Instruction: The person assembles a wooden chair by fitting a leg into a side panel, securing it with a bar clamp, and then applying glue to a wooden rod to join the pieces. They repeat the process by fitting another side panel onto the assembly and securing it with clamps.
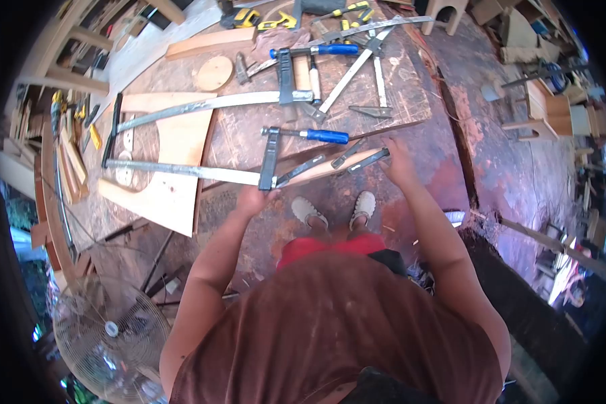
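Observation:
A pale wooden bar with dark metal fittings spans the space between my hands, in front of the table edge. My left hand is closed at its left end, just below the jaw of a bar clamp with a blue handle. At the bar's right end is my right hand, its fingers slightly blurred and closed around that end. A second blue-handled bar clamp lies farther back. Both clamps reach left across a curved, light wooden panel.
On the worktable lie a round wooden disc, more metal clamps and yellow-black power tools. A fan stands at lower left. Wooden stools are at the right.

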Available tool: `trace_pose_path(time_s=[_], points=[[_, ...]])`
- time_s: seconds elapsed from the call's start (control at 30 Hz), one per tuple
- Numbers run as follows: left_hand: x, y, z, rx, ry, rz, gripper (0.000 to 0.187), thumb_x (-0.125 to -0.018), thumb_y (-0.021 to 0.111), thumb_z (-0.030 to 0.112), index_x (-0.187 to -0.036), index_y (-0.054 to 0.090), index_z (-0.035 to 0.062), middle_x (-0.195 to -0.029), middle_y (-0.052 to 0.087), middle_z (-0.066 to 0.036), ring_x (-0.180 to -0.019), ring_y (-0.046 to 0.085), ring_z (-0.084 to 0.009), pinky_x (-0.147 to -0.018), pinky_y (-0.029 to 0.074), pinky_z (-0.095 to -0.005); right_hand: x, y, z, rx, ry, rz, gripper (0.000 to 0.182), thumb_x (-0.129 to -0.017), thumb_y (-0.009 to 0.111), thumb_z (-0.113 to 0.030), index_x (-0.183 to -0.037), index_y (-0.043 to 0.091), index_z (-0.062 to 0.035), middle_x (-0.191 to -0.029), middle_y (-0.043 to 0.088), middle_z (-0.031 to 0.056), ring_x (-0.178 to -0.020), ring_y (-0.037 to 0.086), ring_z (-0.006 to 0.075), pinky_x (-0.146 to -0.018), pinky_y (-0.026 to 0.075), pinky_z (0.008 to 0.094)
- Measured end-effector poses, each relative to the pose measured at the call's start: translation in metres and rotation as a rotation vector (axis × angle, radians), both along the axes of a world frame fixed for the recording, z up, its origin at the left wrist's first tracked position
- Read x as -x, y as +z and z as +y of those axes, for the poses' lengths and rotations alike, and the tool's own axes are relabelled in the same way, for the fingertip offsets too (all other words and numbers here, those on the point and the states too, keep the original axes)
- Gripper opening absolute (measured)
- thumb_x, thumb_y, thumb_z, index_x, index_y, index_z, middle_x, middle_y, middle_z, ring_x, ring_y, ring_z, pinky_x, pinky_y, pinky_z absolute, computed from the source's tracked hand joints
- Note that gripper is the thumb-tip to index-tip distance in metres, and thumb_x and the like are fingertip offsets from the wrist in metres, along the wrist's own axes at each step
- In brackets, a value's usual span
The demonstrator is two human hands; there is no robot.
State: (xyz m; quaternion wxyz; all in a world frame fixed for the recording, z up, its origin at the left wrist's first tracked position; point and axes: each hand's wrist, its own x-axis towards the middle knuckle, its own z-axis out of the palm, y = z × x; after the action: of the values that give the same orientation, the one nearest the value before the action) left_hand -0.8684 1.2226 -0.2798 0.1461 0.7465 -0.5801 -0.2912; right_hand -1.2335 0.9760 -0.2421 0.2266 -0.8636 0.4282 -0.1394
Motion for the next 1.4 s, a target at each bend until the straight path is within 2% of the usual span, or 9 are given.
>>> trace_pose_path(time_s=[0.1,0.33,0.67,0.83,0.9,1.1,1.2,1.27,1.4], points=[[0.021,0.038,0.023,-0.366,0.231,-0.076,0.055,-0.082,0.072,0.036,-0.129,0.055,0.0107,-0.117,0.062,-0.023,-0.110,0.059,-0.0405,-0.092,0.048,-0.0471,0.001,0.009,0.010,-0.034,0.075,-0.029,0.066,-0.068,0.080,-0.007,-0.128,0.052,-0.0077,-0.128,0.050,0.0184,-0.121,0.048,0.0397,-0.103,0.041,0.0458],[0.080,0.030,0.100,0.023,0.602,-0.006,0.056,-0.081,0.074,0.024,-0.131,0.053,0.0134,-0.127,0.056,-0.020,-0.117,0.055,-0.0391,-0.099,0.045,-0.0442,0.011,-0.001,-0.004,0.043,0.270,0.023,0.065,-0.067,0.080,-0.008,-0.126,0.053,-0.0081,-0.124,0.054,0.0174,-0.119,0.049,0.0388,-0.102,0.041,0.0472],[-0.041,0.053,0.218,0.785,1.805,0.246,0.048,-0.098,0.057,0.036,-0.134,0.050,0.0048,-0.121,0.060,-0.011,-0.102,0.058,-0.0215,-0.089,0.048,-0.0345,0.008,-0.008,-0.019,-0.003,0.357,0.208,0.064,-0.071,0.077,-0.011,-0.128,0.049,-0.0065,-0.125,0.053,0.0209,-0.120,0.049,0.0390,-0.101,0.040,0.0474],[-0.160,0.063,0.205,0.711,1.514,0.796,0.054,-0.099,0.051,0.041,-0.136,0.042,0.0023,-0.129,0.055,-0.014,-0.114,0.056,-0.0261,-0.094,0.046,-0.0393,-0.052,0.045,0.001,0.011,0.292,0.164,0.056,-0.073,0.078,-0.014,-0.123,0.055,-0.0083,-0.114,0.059,0.0202,-0.113,0.055,0.0376,-0.100,0.043,0.0472],[-0.192,0.023,0.198,0.731,1.514,0.184,0.048,-0.097,0.058,0.030,-0.132,0.045,-0.0013,-0.125,0.059,-0.012,-0.110,0.058,-0.0256,-0.094,0.046,-0.0357,-0.124,0.125,0.059,-0.473,0.153,-0.066,0.048,-0.077,0.076,-0.015,-0.121,0.058,-0.0061,-0.114,0.062,0.0193,-0.108,0.060,0.0372,-0.095,0.047,0.0463],[-0.206,0.131,0.159,0.694,1.111,-0.411,0.058,-0.083,0.066,0.010,-0.135,0.043,-0.0018,-0.140,0.042,-0.026,-0.133,0.037,-0.0420,-0.113,0.029,-0.0460,-0.326,0.130,0.163,-0.047,0.593,0.080,0.039,-0.084,0.069,-0.026,-0.115,0.057,-0.0055,-0.105,0.066,0.0209,-0.096,0.065,0.0391,-0.084,0.051,0.0473],[-0.243,0.125,0.135,0.803,1.055,-0.202,0.057,-0.087,0.064,0.015,-0.137,0.042,-0.0012,-0.140,0.044,-0.022,-0.132,0.041,-0.0357,-0.112,0.031,-0.0427,-0.360,0.102,0.159,-0.159,0.520,0.305,0.034,-0.084,0.070,-0.028,-0.106,0.058,-0.0052,-0.099,0.067,0.0218,-0.092,0.064,0.0410,-0.080,0.051,0.0492],[-0.260,0.115,0.115,1.016,1.352,0.598,0.051,-0.094,0.059,0.021,-0.136,0.041,-0.0007,-0.136,0.048,-0.021,-0.125,0.048,-0.0318,-0.107,0.038,-0.0414,-0.366,0.102,0.160,-0.234,0.467,0.367,0.031,-0.083,0.071,-0.028,-0.100,0.059,-0.0048,-0.095,0.067,0.0216,-0.089,0.064,0.0422,-0.077,0.050,0.0501],[-0.299,0.121,0.097,0.920,1.285,1.437,0.037,-0.102,0.050,0.026,-0.129,0.046,0.0020,-0.122,0.053,-0.016,-0.107,0.056,-0.0271,-0.098,0.047,-0.0396,-0.365,0.139,0.173,-0.185,0.518,0.362,0.039,-0.085,0.069,-0.038,-0.105,0.059,-0.0072,-0.089,0.068,0.0203,-0.085,0.065,0.0417,-0.075,0.051,0.0505]])
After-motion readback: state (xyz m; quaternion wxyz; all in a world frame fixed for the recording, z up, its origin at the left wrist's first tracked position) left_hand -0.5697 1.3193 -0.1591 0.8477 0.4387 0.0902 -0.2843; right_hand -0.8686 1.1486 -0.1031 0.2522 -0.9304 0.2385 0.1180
